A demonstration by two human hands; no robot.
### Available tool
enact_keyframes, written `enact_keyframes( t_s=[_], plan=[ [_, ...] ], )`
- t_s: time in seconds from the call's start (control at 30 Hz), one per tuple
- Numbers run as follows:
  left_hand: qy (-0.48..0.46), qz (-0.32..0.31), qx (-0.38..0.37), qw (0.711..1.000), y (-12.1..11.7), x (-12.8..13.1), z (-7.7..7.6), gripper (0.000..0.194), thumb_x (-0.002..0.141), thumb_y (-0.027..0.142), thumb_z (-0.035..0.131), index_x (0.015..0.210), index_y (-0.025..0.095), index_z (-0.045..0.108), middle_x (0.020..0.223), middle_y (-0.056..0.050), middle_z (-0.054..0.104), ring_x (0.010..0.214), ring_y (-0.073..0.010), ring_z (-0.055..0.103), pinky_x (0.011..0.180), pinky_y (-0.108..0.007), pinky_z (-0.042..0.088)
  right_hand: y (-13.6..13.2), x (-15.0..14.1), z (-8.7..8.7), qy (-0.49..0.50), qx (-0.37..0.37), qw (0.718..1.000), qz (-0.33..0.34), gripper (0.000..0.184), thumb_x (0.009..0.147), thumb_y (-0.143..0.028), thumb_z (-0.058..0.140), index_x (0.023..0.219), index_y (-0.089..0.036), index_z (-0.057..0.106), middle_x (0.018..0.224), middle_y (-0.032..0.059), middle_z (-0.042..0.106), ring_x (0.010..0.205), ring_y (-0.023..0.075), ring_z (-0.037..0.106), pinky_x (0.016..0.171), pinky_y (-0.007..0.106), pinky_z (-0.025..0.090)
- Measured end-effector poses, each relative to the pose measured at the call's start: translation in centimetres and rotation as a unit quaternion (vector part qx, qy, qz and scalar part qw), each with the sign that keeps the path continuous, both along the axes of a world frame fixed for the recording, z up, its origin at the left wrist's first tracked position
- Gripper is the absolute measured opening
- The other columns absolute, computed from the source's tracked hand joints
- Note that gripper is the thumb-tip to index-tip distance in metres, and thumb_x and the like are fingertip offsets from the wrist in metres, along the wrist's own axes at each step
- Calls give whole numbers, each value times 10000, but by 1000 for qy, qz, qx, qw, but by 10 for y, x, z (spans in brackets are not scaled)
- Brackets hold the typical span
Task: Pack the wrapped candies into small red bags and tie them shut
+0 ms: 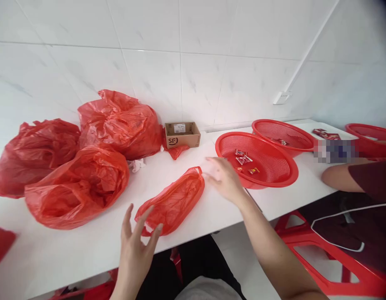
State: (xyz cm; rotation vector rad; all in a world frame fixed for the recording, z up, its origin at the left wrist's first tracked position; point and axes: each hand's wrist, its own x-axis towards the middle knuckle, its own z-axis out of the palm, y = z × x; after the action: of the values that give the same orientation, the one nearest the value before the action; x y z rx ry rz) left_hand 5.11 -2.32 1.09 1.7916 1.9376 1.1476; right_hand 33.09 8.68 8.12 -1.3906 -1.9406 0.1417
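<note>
A red plastic bag lies on the white table in front of me, its mouth spread open and a handle loop at each end. My left hand is at the bag's near left end, fingers spread and holding nothing; whether a fingertip touches the plastic I cannot tell. Off the bag's far right end is my right hand, open and slightly blurred, between the bag and a red basket. Several small wrapped packets lie on the basket's bottom.
Full red bags and an open-topped red bag crowd the table's left side. A cardboard box stands by the wall. More red baskets are at right, where another person's arm rests. A red stool stands below.
</note>
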Motion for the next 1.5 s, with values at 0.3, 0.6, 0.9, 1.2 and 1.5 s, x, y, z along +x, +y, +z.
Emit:
enact_keyframes(
  t_s=[0.3,0.6,0.9,1.2,1.5],
  plan=[
    [-218,23,-164,962,-6,-11,-11,646,730,655,626,1265,292,610,1280,-70,592,1126,-302,604,1035,-467,427,-22,40,1,-130,-171,973,-81,595,875,-247,584,1451,-216,437,1349,154,583,1198,358,566,952,497,440],
    [-227,114,-185,949,10,-44,1,497,648,675,682,828,211,686,726,-30,710,817,-278,651,772,-351,464,33,-1,36,-97,-206,970,78,625,930,-466,514,1495,-255,348,1521,92,417,1362,273,433,1073,407,379],
    [-226,104,-158,955,-9,-30,-17,568,627,611,712,1050,234,672,1027,-55,722,1056,-319,635,949,-415,454,52,54,13,-302,-403,863,-34,806,664,-282,768,1414,-246,475,1327,216,529,1067,430,615,792,494,488],
    [-236,75,-127,960,-8,-26,-40,662,665,595,720,1216,237,641,1207,-91,667,1142,-337,589,1021,-488,415,59,78,13,-339,-541,770,10,433,656,-199,744,1071,-189,619,860,73,662,629,225,654,505,293,457],
    [-258,59,-139,954,-5,-11,-35,612,734,564,695,1246,240,619,1284,-74,632,1307,-324,483,1110,-467,361,48,84,-5,-328,-518,790,-16,642,604,-81,706,1207,-228,542,784,42,631,570,215,613,486,293,416]
  ],
)
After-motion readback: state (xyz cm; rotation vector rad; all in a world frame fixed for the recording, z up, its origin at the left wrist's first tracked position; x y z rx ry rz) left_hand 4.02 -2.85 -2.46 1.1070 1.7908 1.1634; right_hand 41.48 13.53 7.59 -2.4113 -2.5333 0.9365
